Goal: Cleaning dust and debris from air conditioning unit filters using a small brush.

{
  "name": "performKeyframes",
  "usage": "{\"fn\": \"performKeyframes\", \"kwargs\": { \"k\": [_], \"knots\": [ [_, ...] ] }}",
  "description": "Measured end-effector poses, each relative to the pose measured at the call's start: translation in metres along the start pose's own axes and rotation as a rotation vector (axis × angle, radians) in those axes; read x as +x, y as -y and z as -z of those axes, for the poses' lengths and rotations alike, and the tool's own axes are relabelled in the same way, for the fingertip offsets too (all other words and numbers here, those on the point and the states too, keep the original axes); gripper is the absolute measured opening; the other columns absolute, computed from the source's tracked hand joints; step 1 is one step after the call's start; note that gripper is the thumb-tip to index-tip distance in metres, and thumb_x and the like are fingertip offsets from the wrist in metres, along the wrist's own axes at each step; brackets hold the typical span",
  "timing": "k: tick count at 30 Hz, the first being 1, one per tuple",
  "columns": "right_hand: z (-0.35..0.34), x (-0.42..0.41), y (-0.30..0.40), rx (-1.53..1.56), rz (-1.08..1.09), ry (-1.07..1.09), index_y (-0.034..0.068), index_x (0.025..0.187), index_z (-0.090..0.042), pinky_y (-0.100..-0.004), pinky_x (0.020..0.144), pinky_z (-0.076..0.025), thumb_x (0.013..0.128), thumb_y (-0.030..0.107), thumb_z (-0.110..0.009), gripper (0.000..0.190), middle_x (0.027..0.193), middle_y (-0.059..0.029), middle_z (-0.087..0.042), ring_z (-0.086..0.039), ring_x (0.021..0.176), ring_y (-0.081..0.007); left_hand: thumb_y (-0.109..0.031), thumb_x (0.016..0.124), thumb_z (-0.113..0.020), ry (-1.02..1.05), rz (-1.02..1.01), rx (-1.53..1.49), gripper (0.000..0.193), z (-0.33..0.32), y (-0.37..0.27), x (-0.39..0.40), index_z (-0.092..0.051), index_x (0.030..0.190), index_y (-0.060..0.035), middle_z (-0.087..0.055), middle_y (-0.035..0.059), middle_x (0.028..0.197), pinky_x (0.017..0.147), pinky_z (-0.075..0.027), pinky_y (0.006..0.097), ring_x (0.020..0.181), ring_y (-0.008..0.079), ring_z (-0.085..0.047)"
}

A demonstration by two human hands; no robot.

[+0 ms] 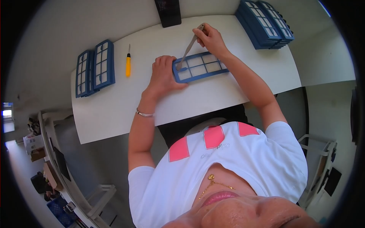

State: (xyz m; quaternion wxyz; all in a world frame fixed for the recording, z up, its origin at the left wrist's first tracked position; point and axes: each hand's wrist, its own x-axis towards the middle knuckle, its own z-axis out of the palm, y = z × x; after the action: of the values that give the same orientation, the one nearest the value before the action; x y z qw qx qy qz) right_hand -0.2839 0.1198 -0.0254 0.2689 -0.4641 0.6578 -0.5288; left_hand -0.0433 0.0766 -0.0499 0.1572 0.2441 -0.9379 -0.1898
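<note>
A rectangular pleated filter in a blue plastic frame lies flat on the white table, its white pleats showing between the frame's ribs. My left hand grips its left end, with the thumb along the near edge and the fingers at the far corner. In my right hand is a slim grey-brown tool, perhaps a small brush or spatula, held by the upper handle. The tool slants down to the left, and its wider tip meets the filter near the blue oval tab. My right wrist and forearm hide part of the filter's right end.
On the white table, a yellow-handled screwdriver lies left of my left hand. Several blue-framed filters stand in piles at the left edge. Taller filter stacks fill the far right corner. A black panel stands at the back edge.
</note>
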Motion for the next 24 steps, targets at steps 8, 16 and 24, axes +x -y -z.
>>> {"fn": "performKeyframes", "kwargs": {
  "k": [8,16,24],
  "knots": [
    [0.003,0.011,0.0,0.004,0.015,0.132,0.007,0.094,-0.056,-0.0212,0.055,-0.034,0.1,0.034,-0.059,0.028,0.067,0.0036,-0.049,-0.041,0.059,-0.0054,-0.039,0.054,-0.09,-0.015,-0.017,-0.014,0.093,-0.001,0.007,0.0,-0.049,0.13,-0.0039,-0.049,0.0142,0.127,0.109,-0.034,0.0407,0.124,0.0317,-0.042],
    [-0.003,0.016,0.014,0.026,-0.044,0.38,0.008,0.092,-0.056,-0.0224,0.055,-0.032,0.101,0.036,-0.057,0.03,0.068,0.0042,-0.046,-0.036,0.059,-0.0052,-0.038,0.051,-0.092,0.013,-0.035,-0.05,0.098,-0.001,0.013,0.0,-0.049,0.134,-0.0093,-0.048,0.0125,0.132,0.111,-0.03,0.0426,0.128,0.0316,-0.041],
    [-0.024,0.036,0.003,-0.037,0.02,0.467,0.006,0.089,-0.057,-0.024,0.055,-0.032,0.1,0.036,-0.059,0.032,0.068,0.0032,-0.044,-0.037,0.06,-0.0064,-0.039,0.05,-0.092,0.027,-0.03,-0.026,0.099,-0.001,0.011,0.002,-0.048,0.133,-0.008,-0.048,0.0129,0.132,0.11,-0.03,0.0428,0.128,0.0315,-0.041]
  ]
}}
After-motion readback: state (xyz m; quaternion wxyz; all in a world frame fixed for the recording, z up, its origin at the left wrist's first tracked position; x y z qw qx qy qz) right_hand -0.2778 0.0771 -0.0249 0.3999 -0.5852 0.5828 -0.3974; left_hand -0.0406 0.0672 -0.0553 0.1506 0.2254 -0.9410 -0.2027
